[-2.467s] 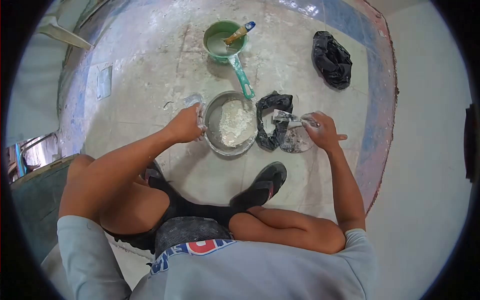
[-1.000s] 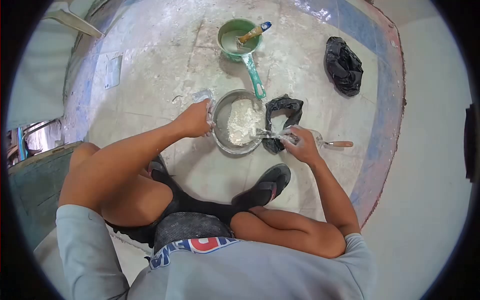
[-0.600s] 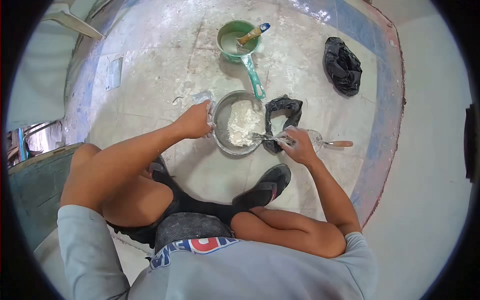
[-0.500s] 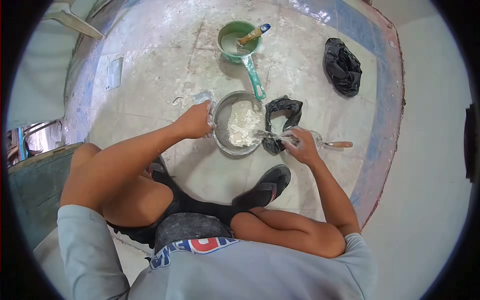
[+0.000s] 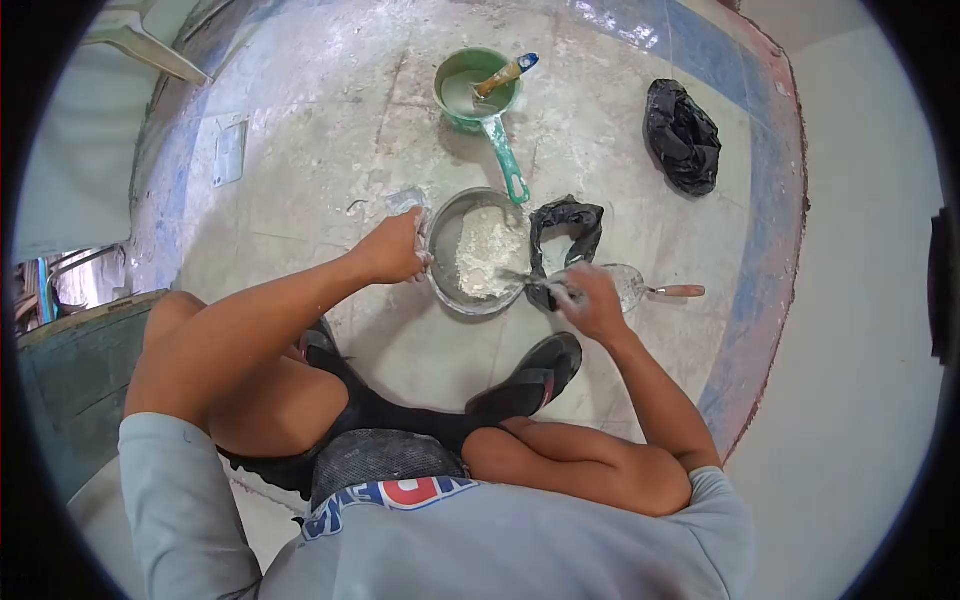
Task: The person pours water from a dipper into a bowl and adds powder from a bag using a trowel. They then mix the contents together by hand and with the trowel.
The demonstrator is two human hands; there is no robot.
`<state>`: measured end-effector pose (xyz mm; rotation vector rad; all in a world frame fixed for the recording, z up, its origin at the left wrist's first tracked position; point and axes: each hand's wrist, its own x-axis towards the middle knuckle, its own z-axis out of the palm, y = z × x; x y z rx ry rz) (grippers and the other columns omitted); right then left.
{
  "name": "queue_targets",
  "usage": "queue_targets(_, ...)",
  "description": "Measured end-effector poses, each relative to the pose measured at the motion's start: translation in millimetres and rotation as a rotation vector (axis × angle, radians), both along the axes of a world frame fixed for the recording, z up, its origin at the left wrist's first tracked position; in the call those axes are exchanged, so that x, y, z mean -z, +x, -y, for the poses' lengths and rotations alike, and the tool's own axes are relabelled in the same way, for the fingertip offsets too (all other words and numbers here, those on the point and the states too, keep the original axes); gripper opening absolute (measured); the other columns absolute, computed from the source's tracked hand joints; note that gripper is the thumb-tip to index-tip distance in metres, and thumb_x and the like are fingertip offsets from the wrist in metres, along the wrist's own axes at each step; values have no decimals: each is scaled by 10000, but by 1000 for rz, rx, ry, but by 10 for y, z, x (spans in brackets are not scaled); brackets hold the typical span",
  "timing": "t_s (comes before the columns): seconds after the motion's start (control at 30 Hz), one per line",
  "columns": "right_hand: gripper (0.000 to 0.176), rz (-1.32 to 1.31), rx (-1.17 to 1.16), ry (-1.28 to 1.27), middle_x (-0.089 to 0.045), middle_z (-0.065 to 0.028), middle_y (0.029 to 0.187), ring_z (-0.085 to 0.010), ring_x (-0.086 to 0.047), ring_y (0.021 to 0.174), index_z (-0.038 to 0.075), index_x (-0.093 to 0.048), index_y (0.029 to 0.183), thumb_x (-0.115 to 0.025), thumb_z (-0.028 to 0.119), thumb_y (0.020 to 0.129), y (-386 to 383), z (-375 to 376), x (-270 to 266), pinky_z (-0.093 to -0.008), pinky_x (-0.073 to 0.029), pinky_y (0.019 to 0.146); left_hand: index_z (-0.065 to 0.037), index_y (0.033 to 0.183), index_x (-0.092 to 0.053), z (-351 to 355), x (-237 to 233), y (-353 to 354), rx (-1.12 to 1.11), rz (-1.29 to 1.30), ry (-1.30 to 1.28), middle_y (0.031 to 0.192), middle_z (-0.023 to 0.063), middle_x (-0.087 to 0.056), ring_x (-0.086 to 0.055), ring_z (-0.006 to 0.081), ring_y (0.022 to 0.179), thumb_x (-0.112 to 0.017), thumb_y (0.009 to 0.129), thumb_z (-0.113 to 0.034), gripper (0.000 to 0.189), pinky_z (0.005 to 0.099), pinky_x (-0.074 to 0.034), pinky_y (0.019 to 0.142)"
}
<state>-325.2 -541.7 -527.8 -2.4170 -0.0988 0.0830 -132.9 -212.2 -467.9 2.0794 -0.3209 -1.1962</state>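
A round grey bowl (image 5: 447, 287) on the floor holds a heap of white powder (image 5: 490, 250). At its left rim my left hand (image 5: 402, 248), whitened at the fingertips, is closed on the edge. My right hand (image 5: 590, 300) grips what looks like a putty knife (image 5: 522, 279), blurred by motion, whose blade reaches over the bowl's right rim into the powder. Touching or close to that rim stands an open black plastic bag (image 5: 592, 222) with pale material inside. A trowel with a wooden handle (image 5: 680, 291) lies just right of my right hand.
Beyond the bowl stands a green dipper (image 5: 507, 165) with pale liquid and a paintbrush (image 5: 507, 75) in it. Another black plastic bag (image 5: 683, 140) lies at the right, near the wall. A flat rectangular object (image 5: 229, 154) rests on the left. My sandalled foot (image 5: 535, 380) is close to the bowl.
My right hand has turned and shifted slightly left with the tool, which is now blurred over the powder. My left hand stays on the bowl's rim. The whole view has shifted slightly.
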Motion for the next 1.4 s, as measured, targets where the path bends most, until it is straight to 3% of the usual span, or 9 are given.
queue_targets(0.2, 203, 127, 159, 95, -699, -166, 927, -368, -678, 855, 47, -726, 1006, -721, 69, 805, 95, 519, -388, -426, -526, 792, 74, 1295, -449, 18, -64, 4, 7, 23, 9, 848, 201, -721, -754, 248, 688, -718, 869, 15, 508, 361, -602, 569)
queue_targets(0.37, 242, 200, 159, -239, -702, -193, 1009, -392, -685, 927, 3, -705, 1068, -699, -3, 826, -59, 910, -203, -429, -532, 830, 105, 1477, -392, -70, 154, -4, 115, 178, 62, 984, 289, -728, -725, 442, 933, -760, 846, -92, 757, 442, -562, 897)
queue_targets(0.43, 234, 120, 140, -169, -695, -193, 1007, -401, -678, 927, 7, -702, 1076, -692, 0, 842, 31, 936, -123, -435, -528, 823, 80, 1424, -446, -33, 47, -7, 84, 171, 67, 937, 277, -731, -746, 397, 865, -743, 860, -63, 653, 438, -580, 834)
queue_targets(0.47, 223, 60, 117, -89, -691, -196, 995, -403, -675, 926, 9, -701, 1074, -696, 10, 851, 33, 966, -125, -431, -528, 822, 10, 1184, -482, -7, 0, -14, 54, 69, 15, 814, 139, -678, -726, 214, 698, -675, 922, 17, 325, 373, -594, 604)
queue_targets(0.87, 213, 32, 165, -96, -685, -201, 982, -404, -672, 918, 11, -705, 1065, -692, 22, 852, 27, 1032, 171, -422, -528, 817, -31, 1262, -429, 19, -114, -45, -115, -148, 23, 797, 143, -676, -738, 218, 687, -616, 952, 55, 372, 354, -621, 581)
queue_targets(0.93, 379, -47, 160, -136, -703, -184, 1139, -403, -640, 1098, 44, -678, 1191, -759, 126, 830, 3, 1058, 241, -482, -482, 982, -33, 1262, -431, 20, -103, -43, -106, -134, 36, 792, 140, -676, -735, 216, 680, -622, 952, 53, 374, 352, -620, 580)
queue_targets(1.0, 360, -102, 200, -117, -706, -178, 1134, -395, -643, 1097, 46, -685, 1176, -754, 132, 834, 10, 1065, 303, -480, -482, 981, -29, 1286, -420, 5, -70, -40, -150, -176, 26, 779, 136, -677, -734, 215, 674, -630, 956, 47, 398, 350, -621, 580)
queue_targets(1.03, 354, -83, 182, -105, -706, -177, 1136, -394, -643, 1096, 47, -686, 1173, -751, 133, 836, 40, 1070, 333, -478, -482, 980, -10, 1551, -356, -1, -47, -33, -185, -187, 65, 871, 186, -733, -749, 224, 671, -664, 906, 58, 719, 340, -619, 562)
queue_targets(1.4, 327, 30, -2, -91, -700, -148, 1038, -377, -658, 981, 33, -681, 1128, -748, 104, 815, 154, 1080, 344, -465, -496, 885, 28, 1599, -243, 7, -72, -24, -138, -177, 66, 884, 195, -733, -746, 229, 677, -667, 914, 52, 806, 350, -623, 579)
